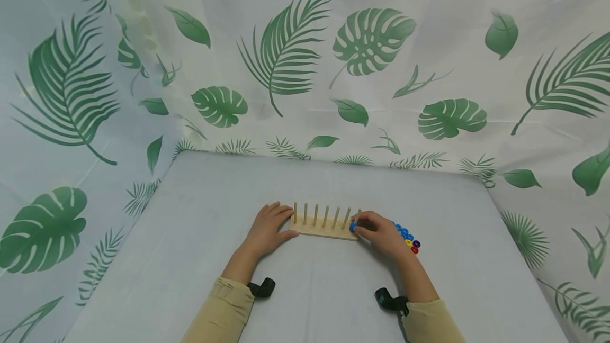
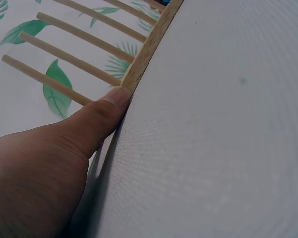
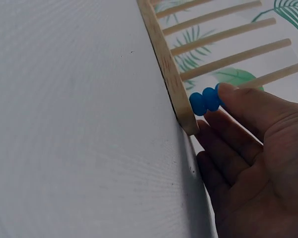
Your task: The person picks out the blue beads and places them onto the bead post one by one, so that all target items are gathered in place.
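Observation:
A light wooden peg board [image 1: 324, 232] with a row of several upright pegs lies on the table. My left hand [image 1: 268, 229] holds its left end, thumb at the front corner and fingers toward the back; the left wrist view shows the thumb [image 2: 102, 110] on the board's edge. At the other end, my right hand [image 1: 381, 232] pinches a blue bead [image 3: 219, 93] on the rightmost peg between thumb and fingers. Below it on that peg sit two more blue beads [image 3: 198, 104], the lowest close to the base. The other pegs are bare.
Loose beads [image 1: 405, 233] in blue, yellow, purple and red lie just right of the right hand, partly hidden behind it. A white cloth covers the table [image 1: 314, 290]. Leaf-patterned curtains [image 1: 305, 68] stand behind and at both sides.

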`<state>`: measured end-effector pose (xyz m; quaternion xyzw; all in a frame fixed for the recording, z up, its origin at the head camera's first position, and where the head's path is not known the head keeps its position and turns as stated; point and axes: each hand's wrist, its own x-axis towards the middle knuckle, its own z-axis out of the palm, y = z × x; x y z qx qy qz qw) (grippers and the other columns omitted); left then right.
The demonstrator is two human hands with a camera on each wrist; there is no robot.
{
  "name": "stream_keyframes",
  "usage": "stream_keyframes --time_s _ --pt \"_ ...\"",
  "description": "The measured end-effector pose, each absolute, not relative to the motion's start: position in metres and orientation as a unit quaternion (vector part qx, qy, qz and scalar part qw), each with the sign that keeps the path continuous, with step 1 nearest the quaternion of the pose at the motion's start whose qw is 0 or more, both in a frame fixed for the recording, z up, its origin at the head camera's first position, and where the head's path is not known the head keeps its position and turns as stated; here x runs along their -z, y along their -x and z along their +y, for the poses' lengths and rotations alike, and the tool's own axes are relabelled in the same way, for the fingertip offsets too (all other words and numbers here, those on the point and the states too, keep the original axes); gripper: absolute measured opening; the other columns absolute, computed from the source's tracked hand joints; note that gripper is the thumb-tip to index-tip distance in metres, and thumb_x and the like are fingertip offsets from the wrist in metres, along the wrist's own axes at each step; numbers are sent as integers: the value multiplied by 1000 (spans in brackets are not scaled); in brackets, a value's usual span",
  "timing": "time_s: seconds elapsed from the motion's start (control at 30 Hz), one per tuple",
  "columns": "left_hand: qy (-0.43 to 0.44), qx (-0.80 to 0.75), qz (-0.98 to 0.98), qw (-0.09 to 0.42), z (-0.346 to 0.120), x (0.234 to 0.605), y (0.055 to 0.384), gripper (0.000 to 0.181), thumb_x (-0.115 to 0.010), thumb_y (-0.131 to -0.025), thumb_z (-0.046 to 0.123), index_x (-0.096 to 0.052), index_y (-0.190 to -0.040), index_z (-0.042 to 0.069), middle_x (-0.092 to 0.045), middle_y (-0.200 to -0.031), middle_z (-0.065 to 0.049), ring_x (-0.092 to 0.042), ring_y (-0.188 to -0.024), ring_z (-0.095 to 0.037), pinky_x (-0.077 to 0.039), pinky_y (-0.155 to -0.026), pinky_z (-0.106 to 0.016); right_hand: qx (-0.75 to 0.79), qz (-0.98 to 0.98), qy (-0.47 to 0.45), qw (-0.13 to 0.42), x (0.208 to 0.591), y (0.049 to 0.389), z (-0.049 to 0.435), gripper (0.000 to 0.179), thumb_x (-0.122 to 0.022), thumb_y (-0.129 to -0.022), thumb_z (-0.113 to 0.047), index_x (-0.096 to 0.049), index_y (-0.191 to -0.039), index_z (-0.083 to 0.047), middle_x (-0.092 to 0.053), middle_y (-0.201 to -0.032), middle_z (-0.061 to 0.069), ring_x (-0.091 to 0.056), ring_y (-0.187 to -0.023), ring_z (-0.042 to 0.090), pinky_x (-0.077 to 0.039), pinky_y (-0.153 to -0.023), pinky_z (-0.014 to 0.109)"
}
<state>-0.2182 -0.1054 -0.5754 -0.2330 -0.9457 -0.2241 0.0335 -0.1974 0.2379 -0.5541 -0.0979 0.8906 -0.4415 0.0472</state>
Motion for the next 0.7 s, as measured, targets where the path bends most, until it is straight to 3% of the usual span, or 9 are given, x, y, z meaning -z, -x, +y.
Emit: stream_keyframes --time_s 0.7 --pt "232 222 -947 29 -106 576 219 64 -65 -90 54 -54 -143 19 -53 -146 0 -35 -146 -29 -20 -125 -51 440 891 90 64 551 197 237 25 -72 -91 -34 -66 -114 -24 -69 -122 -1 -62 -117 22 -52 -99 45"
